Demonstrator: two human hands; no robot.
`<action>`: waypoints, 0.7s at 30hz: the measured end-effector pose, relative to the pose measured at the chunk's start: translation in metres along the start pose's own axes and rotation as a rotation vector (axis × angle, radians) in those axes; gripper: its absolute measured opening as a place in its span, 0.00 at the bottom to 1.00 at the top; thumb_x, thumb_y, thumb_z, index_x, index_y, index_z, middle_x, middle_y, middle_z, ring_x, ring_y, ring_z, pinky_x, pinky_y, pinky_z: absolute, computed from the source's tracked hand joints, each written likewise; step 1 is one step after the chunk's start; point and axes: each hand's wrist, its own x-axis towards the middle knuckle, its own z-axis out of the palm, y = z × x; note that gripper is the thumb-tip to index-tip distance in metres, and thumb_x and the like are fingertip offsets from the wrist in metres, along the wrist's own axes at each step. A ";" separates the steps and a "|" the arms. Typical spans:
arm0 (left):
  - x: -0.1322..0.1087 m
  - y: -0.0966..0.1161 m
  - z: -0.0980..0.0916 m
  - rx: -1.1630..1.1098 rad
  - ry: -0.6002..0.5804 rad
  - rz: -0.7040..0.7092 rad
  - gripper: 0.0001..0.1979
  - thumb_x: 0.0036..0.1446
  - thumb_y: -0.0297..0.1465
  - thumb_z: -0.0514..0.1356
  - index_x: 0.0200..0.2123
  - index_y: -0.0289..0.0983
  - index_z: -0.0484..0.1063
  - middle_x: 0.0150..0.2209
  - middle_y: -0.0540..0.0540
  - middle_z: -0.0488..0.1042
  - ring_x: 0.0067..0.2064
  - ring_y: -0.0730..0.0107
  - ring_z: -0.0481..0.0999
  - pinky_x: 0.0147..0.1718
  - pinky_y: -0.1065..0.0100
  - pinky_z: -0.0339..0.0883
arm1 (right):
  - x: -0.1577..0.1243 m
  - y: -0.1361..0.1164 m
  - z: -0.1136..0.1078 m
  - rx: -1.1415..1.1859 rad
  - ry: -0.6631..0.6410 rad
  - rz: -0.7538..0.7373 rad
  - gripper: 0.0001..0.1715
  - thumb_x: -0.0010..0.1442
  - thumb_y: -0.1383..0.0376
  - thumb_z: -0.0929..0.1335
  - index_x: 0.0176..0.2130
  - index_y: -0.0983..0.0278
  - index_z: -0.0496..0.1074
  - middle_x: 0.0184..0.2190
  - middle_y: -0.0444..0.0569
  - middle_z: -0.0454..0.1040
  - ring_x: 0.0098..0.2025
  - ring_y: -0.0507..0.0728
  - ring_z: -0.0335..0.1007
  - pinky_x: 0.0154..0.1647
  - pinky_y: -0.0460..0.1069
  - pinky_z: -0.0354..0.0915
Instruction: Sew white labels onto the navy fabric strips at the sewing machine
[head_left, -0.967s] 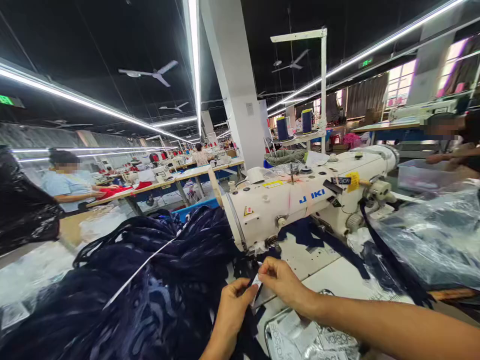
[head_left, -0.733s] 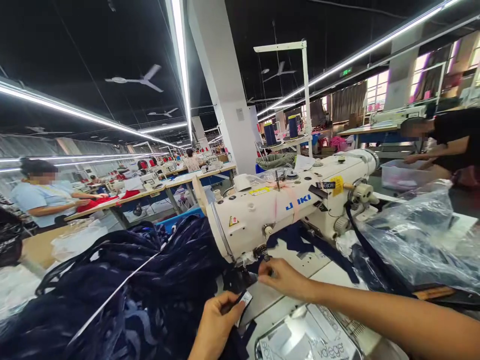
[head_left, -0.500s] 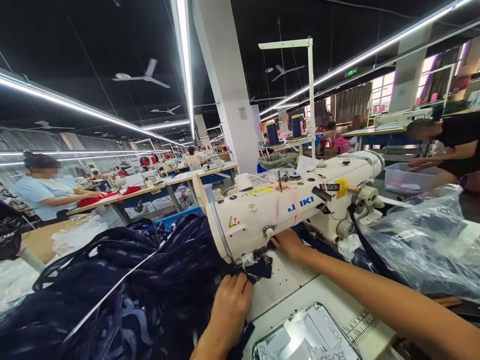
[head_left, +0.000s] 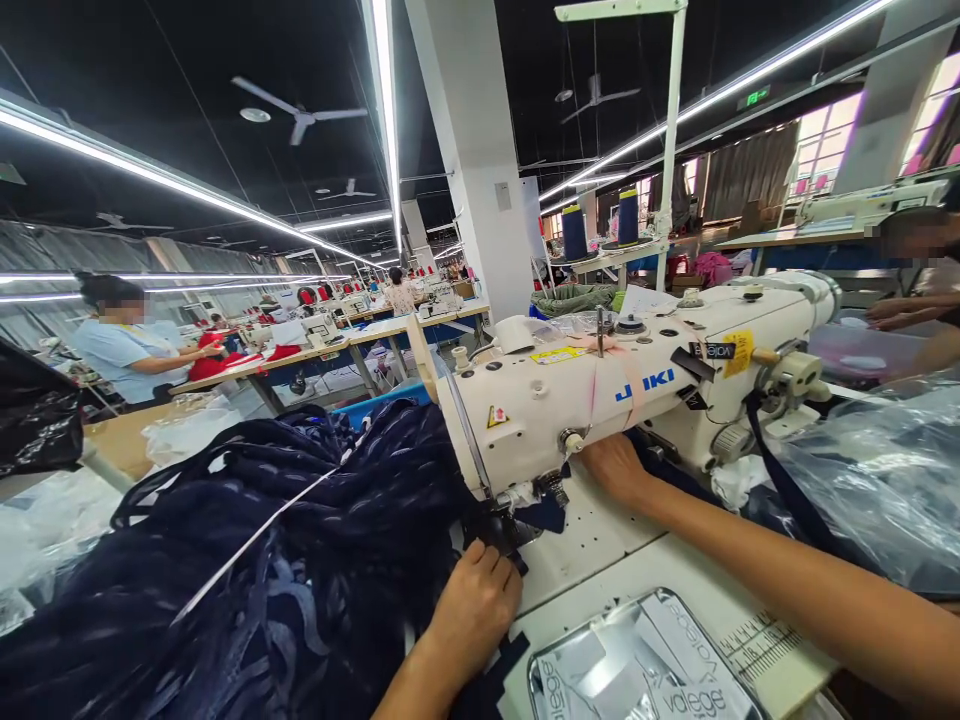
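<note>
A white JUKI sewing machine (head_left: 600, 390) stands on the white table (head_left: 600, 570) in front of me. A big heap of dark navy fabric (head_left: 247, 560) lies to its left. My left hand (head_left: 472, 610) presses down on the navy fabric just in front of the presser foot (head_left: 510, 525). My right hand (head_left: 615, 465) reaches under the machine's arm behind the needle; its fingers are partly hidden there, so what they touch is unclear.
A tray of white printed labels (head_left: 645, 665) sits at the table's near edge. Clear plastic bags with dark cloth (head_left: 877, 470) lie at the right. Thread cones (head_left: 574, 232) stand on a rack behind. Other people work at tables left (head_left: 124, 340) and right (head_left: 915, 290).
My hands held a small white label in front of the machine. Then the right hand went under the machine's arm and the left hand moved down onto the fabric by the presser foot.
</note>
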 end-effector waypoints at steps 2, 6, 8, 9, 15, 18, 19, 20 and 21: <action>0.001 0.001 0.000 0.005 0.004 -0.008 0.10 0.50 0.18 0.51 0.21 0.32 0.67 0.19 0.48 0.66 0.23 0.70 0.62 0.28 0.66 0.51 | -0.015 -0.005 -0.002 0.068 0.017 -0.007 0.14 0.52 0.75 0.57 0.37 0.67 0.65 0.32 0.54 0.71 0.34 0.59 0.67 0.33 0.50 0.60; 0.001 0.002 -0.002 0.003 -0.016 -0.012 0.10 0.49 0.18 0.51 0.21 0.32 0.66 0.19 0.48 0.66 0.23 0.69 0.63 0.28 0.66 0.51 | -0.042 -0.029 0.008 0.566 0.009 0.055 0.11 0.53 0.72 0.58 0.39 0.63 0.59 0.26 0.43 0.67 0.25 0.52 0.65 0.25 0.45 0.61; 0.001 0.003 -0.004 0.001 -0.034 -0.022 0.09 0.49 0.18 0.52 0.21 0.33 0.66 0.19 0.48 0.66 0.23 0.69 0.63 0.27 0.66 0.51 | -0.049 -0.039 0.011 0.665 -0.052 0.058 0.14 0.53 0.72 0.59 0.41 0.63 0.57 0.25 0.42 0.66 0.22 0.51 0.63 0.23 0.45 0.60; 0.000 0.003 -0.005 0.001 -0.040 -0.029 0.09 0.49 0.18 0.52 0.20 0.33 0.65 0.19 0.48 0.66 0.23 0.69 0.63 0.27 0.66 0.50 | -0.052 -0.041 0.009 0.633 -0.071 0.028 0.14 0.53 0.72 0.60 0.42 0.64 0.58 0.25 0.42 0.66 0.23 0.52 0.63 0.24 0.46 0.60; -0.005 0.005 -0.004 -0.022 -0.079 -0.061 0.10 0.51 0.18 0.51 0.20 0.34 0.63 0.20 0.49 0.66 0.24 0.69 0.64 0.27 0.66 0.51 | -0.059 -0.028 -0.020 0.403 -0.119 -0.462 0.04 0.52 0.68 0.66 0.33 0.64 0.66 0.35 0.50 0.67 0.39 0.57 0.62 0.39 0.51 0.58; -0.004 0.005 -0.004 -0.029 -0.095 -0.072 0.11 0.51 0.17 0.50 0.21 0.34 0.63 0.20 0.48 0.66 0.24 0.69 0.64 0.28 0.66 0.51 | -0.061 -0.024 -0.026 0.387 -0.141 -0.587 0.05 0.52 0.65 0.67 0.31 0.65 0.68 0.37 0.50 0.67 0.41 0.56 0.60 0.41 0.51 0.57; -0.004 0.006 -0.005 -0.029 -0.097 -0.076 0.11 0.51 0.17 0.50 0.21 0.34 0.63 0.20 0.48 0.66 0.24 0.69 0.64 0.28 0.66 0.51 | -0.062 -0.024 -0.026 0.364 -0.129 -0.607 0.05 0.53 0.65 0.67 0.31 0.65 0.68 0.37 0.50 0.67 0.40 0.56 0.60 0.41 0.51 0.56; -0.004 0.006 -0.005 -0.027 -0.096 -0.080 0.11 0.51 0.17 0.50 0.21 0.34 0.63 0.20 0.48 0.66 0.24 0.69 0.64 0.28 0.66 0.51 | -0.061 -0.025 -0.025 0.332 -0.115 -0.633 0.05 0.55 0.65 0.66 0.31 0.65 0.68 0.36 0.50 0.67 0.40 0.56 0.59 0.41 0.51 0.56; -0.004 0.006 -0.006 -0.026 -0.095 -0.082 0.11 0.51 0.17 0.50 0.21 0.34 0.63 0.20 0.48 0.66 0.24 0.69 0.64 0.28 0.66 0.51 | -0.061 -0.027 -0.024 0.291 -0.098 -0.666 0.05 0.56 0.65 0.64 0.30 0.65 0.68 0.35 0.50 0.67 0.39 0.56 0.59 0.42 0.51 0.56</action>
